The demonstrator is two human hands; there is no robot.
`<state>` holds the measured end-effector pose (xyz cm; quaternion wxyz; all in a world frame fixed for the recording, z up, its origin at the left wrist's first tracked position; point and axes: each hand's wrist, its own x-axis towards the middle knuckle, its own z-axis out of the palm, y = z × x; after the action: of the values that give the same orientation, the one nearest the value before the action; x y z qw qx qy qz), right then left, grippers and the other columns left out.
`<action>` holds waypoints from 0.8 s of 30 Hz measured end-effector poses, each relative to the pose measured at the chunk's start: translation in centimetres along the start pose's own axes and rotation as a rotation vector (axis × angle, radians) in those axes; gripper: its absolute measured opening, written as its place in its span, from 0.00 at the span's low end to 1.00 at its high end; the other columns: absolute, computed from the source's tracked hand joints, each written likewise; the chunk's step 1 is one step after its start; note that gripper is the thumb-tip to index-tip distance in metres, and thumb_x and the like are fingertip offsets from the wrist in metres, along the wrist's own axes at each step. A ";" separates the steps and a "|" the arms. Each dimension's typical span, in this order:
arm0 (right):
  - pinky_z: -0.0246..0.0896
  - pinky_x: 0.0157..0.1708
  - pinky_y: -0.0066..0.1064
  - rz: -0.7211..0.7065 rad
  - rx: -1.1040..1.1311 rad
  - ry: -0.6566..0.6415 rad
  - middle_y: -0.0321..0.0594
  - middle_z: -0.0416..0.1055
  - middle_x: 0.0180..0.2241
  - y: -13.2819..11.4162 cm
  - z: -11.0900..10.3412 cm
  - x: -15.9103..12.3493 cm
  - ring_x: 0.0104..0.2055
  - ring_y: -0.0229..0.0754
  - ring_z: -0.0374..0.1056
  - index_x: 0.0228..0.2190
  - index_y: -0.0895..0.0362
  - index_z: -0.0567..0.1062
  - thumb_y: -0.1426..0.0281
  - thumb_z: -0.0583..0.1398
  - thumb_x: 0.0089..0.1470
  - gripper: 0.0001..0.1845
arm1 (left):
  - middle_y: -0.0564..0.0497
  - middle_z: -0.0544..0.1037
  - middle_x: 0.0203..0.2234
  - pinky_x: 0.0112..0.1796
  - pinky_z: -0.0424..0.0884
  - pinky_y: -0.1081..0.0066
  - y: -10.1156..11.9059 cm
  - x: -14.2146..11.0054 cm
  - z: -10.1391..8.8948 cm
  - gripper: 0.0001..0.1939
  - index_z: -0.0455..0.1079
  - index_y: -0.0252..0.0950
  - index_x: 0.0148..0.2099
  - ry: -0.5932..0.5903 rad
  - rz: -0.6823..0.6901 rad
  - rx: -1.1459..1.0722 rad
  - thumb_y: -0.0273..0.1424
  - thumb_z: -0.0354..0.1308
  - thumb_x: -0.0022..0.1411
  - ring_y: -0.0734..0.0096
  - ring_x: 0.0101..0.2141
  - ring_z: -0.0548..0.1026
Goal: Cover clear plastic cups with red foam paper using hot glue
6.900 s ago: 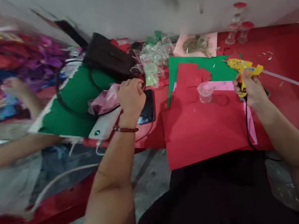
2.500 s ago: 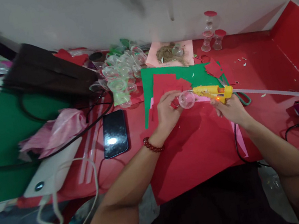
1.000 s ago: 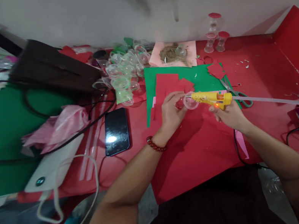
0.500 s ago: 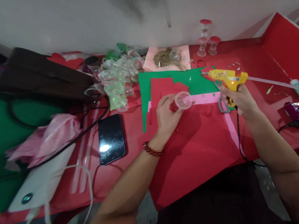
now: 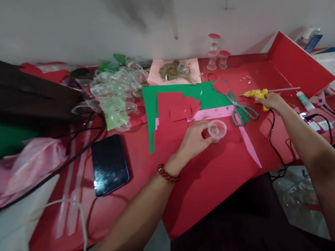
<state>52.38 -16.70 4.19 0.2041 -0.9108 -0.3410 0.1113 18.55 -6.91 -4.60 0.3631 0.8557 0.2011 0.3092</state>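
we see the left hand (image 5: 191, 140) at frame center, fingers and thumb closed on a clear cup (image 5: 217, 129), over red paper (image 5: 210, 183). cup looks see-through, round mouth facing up toward us. right of center, we get the right hand (image 5: 271, 101) curled around the handle of a yellow glue gun (image 5: 255, 93), nozzle pointing left, whitish glue stick (image 5: 286, 89) out the back. scissors (image 5: 238, 105) lie just left.

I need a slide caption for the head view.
Left hand holds a clear cup, right hand on a yellow glue gun.
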 end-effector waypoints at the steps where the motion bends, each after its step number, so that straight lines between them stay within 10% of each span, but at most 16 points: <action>1: 0.66 0.35 0.36 -0.008 -0.116 0.080 0.57 0.79 0.32 -0.2 -0.1 -0.3 0.41 0.52 0.79 0.24 0.58 0.76 0.64 0.73 0.58 0.17 | 0.44 0.88 0.48 0.55 0.81 0.49 0.1 0.0 0.0 0.15 0.83 0.41 0.47 -0.018 -0.006 -0.005 0.29 0.73 0.56 0.51 0.51 0.85; 5: 0.65 0.42 0.36 -0.184 -0.251 0.145 0.60 0.82 0.42 -4.3 1.4 -1.5 0.50 0.53 0.79 0.29 0.59 0.80 0.65 0.69 0.64 0.13 | 0.46 0.88 0.42 0.47 0.83 0.54 0.4 0.1 0.0 0.14 0.82 0.40 0.44 -0.071 -0.053 -0.053 0.32 0.75 0.54 0.54 0.43 0.86; 11: 0.65 0.47 0.31 -0.831 -0.146 -0.388 0.45 0.84 0.48 -16.4 8.4 -2.1 0.48 0.45 0.78 0.42 0.55 0.85 0.70 0.70 0.61 0.06 | 0.46 0.88 0.42 0.45 0.83 0.56 0.7 0.2 -0.3 0.14 0.82 0.41 0.46 -0.130 -0.072 -0.173 0.35 0.76 0.57 0.54 0.41 0.86; 17: 0.63 0.44 0.31 -0.754 -0.284 -0.455 0.44 0.81 0.45 -21.7 12.8 -1.8 0.44 0.43 0.72 0.40 0.58 0.83 0.71 0.76 0.52 0.14 | 0.46 0.86 0.36 0.39 0.82 0.57 0.6 0.4 -0.2 0.11 0.79 0.39 0.39 -0.143 -0.089 -0.147 0.30 0.75 0.54 0.54 0.37 0.84; 24: 0.62 0.40 0.27 -0.695 -0.084 -0.363 0.33 0.76 0.34 -21.5 12.2 -1.6 0.35 0.34 0.67 0.38 0.58 0.80 0.73 0.72 0.57 0.07 | 0.47 0.85 0.34 0.39 0.81 0.58 0.6 0.6 -0.2 0.11 0.78 0.39 0.38 -0.131 -0.073 -0.130 0.32 0.75 0.54 0.56 0.35 0.83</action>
<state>34.65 0.53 3.08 0.1285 -0.7142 -0.6639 0.1807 18.90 -6.89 -3.80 0.4411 0.8408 0.1876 0.2516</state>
